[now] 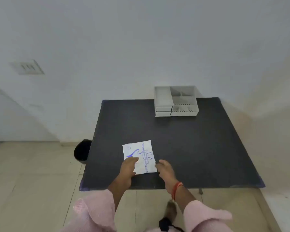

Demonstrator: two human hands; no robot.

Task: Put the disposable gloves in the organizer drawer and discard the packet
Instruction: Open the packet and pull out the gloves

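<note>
Head view: organizer (176, 102) far behind packet (139, 156), bin (82, 151) left.

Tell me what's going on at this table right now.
A person stands at a dark table with both hands on a white glove packet lying flat near its front edge. The left hand rests on top; the right hand touches its right edge. The grey organizer sits at the back, a black bin on the floor.
</note>
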